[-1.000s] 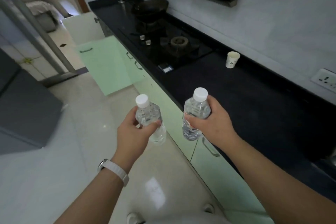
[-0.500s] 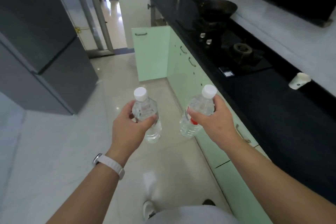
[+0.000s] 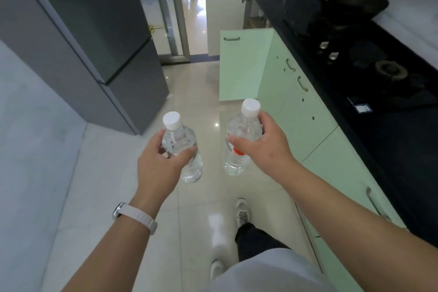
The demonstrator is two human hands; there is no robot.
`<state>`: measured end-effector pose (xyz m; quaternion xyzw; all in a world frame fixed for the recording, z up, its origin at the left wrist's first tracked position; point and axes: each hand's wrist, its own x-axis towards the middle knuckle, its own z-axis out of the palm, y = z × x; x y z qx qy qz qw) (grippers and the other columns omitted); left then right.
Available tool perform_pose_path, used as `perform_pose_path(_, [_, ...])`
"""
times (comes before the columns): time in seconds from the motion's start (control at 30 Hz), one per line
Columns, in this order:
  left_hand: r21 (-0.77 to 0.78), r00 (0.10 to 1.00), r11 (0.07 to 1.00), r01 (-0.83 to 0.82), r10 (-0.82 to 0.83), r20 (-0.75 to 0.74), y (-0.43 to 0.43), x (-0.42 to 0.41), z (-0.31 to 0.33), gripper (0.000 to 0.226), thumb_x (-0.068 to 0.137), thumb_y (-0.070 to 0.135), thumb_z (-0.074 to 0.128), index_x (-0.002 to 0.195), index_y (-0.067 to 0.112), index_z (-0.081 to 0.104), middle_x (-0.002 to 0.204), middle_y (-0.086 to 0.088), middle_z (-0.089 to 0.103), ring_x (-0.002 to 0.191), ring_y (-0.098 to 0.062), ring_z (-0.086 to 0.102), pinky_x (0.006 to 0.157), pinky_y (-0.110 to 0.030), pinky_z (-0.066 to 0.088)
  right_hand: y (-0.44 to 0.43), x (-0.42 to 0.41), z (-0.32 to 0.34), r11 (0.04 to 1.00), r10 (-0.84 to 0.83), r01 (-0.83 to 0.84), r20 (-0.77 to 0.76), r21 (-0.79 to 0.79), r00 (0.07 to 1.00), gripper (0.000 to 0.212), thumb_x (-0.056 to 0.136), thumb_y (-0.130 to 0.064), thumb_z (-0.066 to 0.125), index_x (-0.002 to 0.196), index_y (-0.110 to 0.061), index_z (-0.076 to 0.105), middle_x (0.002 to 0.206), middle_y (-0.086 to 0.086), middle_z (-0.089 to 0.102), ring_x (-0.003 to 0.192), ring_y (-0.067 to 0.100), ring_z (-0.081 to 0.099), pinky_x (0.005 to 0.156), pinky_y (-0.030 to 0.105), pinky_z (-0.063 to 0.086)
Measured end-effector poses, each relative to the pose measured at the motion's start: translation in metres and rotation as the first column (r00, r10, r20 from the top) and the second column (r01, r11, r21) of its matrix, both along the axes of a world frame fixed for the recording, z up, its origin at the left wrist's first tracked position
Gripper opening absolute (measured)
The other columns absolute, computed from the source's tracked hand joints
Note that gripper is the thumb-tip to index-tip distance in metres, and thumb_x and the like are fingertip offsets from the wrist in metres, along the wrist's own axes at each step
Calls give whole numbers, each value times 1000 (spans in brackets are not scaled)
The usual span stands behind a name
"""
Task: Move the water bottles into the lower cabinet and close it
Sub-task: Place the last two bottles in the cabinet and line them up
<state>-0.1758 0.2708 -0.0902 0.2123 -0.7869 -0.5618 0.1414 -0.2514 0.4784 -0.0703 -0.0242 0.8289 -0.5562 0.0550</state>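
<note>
Head view: left hand (image 3: 161, 161) clasps left bottle (image 3: 189, 168); right hand (image 3: 263, 147) clasps right bottle (image 3: 237, 161). Both upright, capped, carried over the floor, well short of the open door (image 3: 244, 66) ahead. Cabinet interior is hidden behind that door; probably the target. Step round the door's edge, crouch, stand bottles in one at a time, then swing it shut.

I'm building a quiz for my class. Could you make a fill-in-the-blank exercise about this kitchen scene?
The left hand grips the left bottle; the right hand grips the right bottle, whose cap is ____.
The pale green cabinet door ahead stands ____.
The watch band sits on the ____ wrist.
Missing: white; open; left.
</note>
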Motion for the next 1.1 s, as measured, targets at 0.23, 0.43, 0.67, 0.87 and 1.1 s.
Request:
perform_pose_path(0.23, [-36,998,999,-32,34,43,-18,-84,-6,45,71,21,88,104,43,65,89,29,70,84,10,65,71,-8,44,-26,-90,-18,997,52,-50,33,-54,998,53,67,-35,88,111,-32,59,98,-15,66,86,-1,62,73,20,46])
perform_pose_path(0.43, [-44,998,999,21,-18,60,-12,-186,0,42,73,17,85,99,42,65,89,30,70,84,9,65,67,-1,43,-22,-193,-21,998,64,-64,21,-14,998,55,64,-42,86,111,-36,57,102,-15,66,94,6,63,80,27,49])
perform_pose_path(0.67, [-18,996,996,-90,90,-10,-20,-279,8,43,72,23,85,110,33,68,98,15,73,92,-6,69,84,-33,58,-26,-295,-15,995,97,-97,14,0,995,59,64,-42,86,112,-38,54,106,-14,64,97,11,62,86,33,50])
perform_pose_path(0.87, [-23,993,993,-114,114,-17,-56,-337,15,46,73,18,85,114,31,68,100,16,73,94,-1,68,85,-27,55,-57,-359,-17,994,113,-112,41,-4,993,75,52,-57,79,120,-35,55,110,-13,65,101,11,62,91,38,52])
perform_pose_path(1.1, [-1,998,998,-64,64,2,-130,-411,-5,42,75,19,84,109,37,66,95,23,71,90,6,66,71,-6,48,-130,-432,-32,993,112,-113,64,20,992,53,61,-42,86,106,-38,57,103,-10,68,95,14,65,86,38,53])
